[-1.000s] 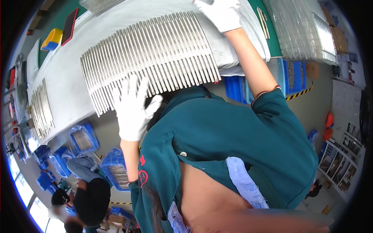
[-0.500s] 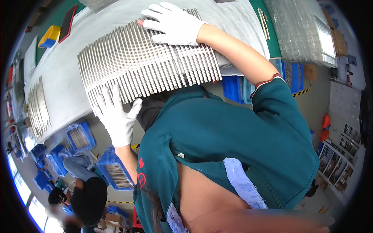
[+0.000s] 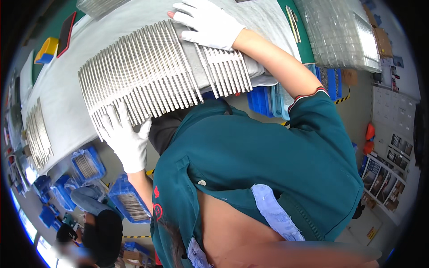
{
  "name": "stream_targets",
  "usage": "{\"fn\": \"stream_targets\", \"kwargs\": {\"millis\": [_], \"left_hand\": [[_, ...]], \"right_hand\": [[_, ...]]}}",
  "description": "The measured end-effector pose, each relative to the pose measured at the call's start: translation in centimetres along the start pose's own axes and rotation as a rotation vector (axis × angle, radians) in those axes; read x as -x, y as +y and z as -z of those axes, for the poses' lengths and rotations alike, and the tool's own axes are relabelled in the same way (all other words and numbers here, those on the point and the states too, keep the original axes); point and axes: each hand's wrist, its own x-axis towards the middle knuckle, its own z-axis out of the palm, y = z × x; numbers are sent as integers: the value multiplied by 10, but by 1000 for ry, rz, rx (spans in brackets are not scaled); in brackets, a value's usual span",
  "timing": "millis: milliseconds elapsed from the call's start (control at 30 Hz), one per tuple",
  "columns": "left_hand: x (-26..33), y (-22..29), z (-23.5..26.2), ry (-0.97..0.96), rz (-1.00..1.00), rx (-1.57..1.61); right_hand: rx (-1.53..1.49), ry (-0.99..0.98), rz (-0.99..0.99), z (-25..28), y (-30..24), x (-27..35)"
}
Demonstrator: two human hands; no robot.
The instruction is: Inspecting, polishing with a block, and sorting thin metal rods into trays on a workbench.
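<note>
A wide row of slim silver metal rods [image 3: 138,67] lies side by side on the white-covered table. To its right, past a narrow strip of bare cloth, lies a smaller group of rods [image 3: 225,69]. My left hand [image 3: 125,140], in a white glove, has its fingers spread over the near ends of the big row's left part. My right hand [image 3: 210,24], gloved too with one bare fingertip showing, stretches its fingers over the far end of the gap and the smaller group. It hides the far ends of those rods. Neither hand is closed round a rod.
More rods [image 3: 39,134] lie at the table's left end. A yellow-and-blue tape roll [image 3: 47,50] and a red-edged dark tablet-like object [image 3: 67,33] are at the far left. Clear plastic packs [image 3: 337,35] stand right. Blue crates [image 3: 129,198] are below; another person [image 3: 103,236] sits lower left.
A gap has opened in the row, splitting off the smaller group on the right. My right hand has shifted right and away; my left hand stays by the near rod ends. The view has shifted slightly.
</note>
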Motion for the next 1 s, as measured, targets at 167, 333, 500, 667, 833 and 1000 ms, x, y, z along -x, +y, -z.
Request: {"fn": "stream_targets", "kwargs": {"millis": [167,333,500,667,833,1000], "left_hand": [[-4,4,-7,7,-18,12],[2,-1,-5,18,7,-2],[2,-1,-7,61,10,6],[-2,3,-9,73,16,4],[-1,3,-8,103,4,-7],[-2,3,-11,114,-3,4]], "right_hand": [[-217,282,-5,-22,-15,-12],[-525,335,-87,-2,-19,-33],[-171,570,-163,16,-2,-22],[-187,41,-170,15,1,-9],[-181,106,94,-8,-10,-21],[-76,108,126,-27,-1,-23]]}}
